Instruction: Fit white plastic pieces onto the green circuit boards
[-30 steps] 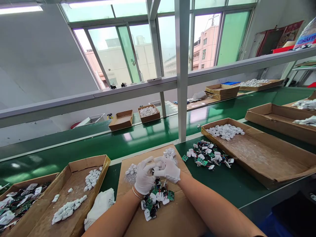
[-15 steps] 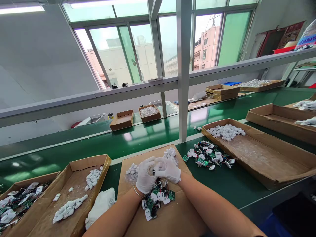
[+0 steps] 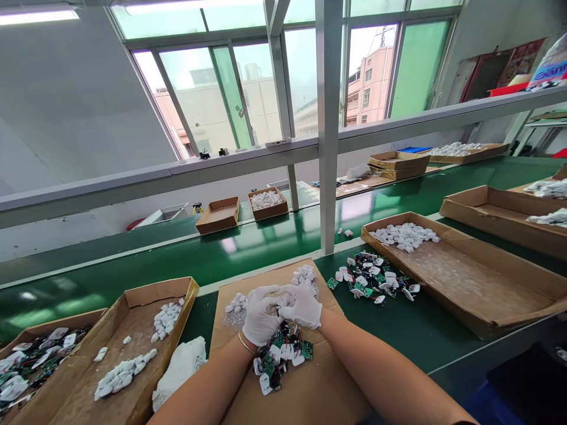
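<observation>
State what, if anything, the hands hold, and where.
Cannot be told: the left hand and right hand meet, hiding whatever may lie between them.

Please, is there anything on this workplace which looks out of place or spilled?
Perhaps two things. A few small white pieces lie loose on the green belt near the grey post, though many white ones lie in the cardboard box. A heap of circuit boards lies spread on the green table, outside that box.

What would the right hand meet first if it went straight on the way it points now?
Probably the left hand, directly ahead; the two look close, but whether they touch is unclear.
</observation>
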Demonstrator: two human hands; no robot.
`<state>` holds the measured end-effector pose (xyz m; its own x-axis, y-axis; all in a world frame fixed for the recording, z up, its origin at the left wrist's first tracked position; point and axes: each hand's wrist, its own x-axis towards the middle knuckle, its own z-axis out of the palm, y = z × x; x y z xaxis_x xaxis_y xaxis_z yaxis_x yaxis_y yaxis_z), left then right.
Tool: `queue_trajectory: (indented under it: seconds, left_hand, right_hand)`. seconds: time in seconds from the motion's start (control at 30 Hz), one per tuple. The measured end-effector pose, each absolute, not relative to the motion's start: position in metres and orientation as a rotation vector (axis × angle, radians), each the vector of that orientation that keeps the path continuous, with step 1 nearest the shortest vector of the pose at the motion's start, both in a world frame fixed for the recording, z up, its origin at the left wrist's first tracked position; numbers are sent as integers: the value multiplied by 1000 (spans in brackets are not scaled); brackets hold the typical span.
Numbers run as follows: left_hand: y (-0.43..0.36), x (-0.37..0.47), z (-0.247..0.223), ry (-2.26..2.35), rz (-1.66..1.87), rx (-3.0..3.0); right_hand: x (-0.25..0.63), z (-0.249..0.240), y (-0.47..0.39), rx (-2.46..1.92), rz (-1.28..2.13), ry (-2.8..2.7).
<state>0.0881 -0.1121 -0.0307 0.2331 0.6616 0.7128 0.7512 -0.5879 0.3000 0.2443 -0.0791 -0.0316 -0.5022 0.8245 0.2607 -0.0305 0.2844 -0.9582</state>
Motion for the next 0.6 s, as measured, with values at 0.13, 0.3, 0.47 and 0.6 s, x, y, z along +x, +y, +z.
queue_trajectory:
  seconds: [0.13, 0.3, 0.47, 0.6]
  left_hand:
    - [-110, 86, -32, -1411, -1345, -2402]
    - [-107, 82, -38, -1422, -1418, -2498]
    - [-107, 80, -41, -1427, -1410, -2517]
    - [-107, 80, -41, -1407, -1380, -2529]
  right_hand:
    - [245, -36, -75, -650, 1445, -1696]
    - [255, -37, -70, -588, 1591, -1685]
    - [255, -34, -72, -597, 1599, -1693]
    - [251, -31, -75, -604, 1538, -1719]
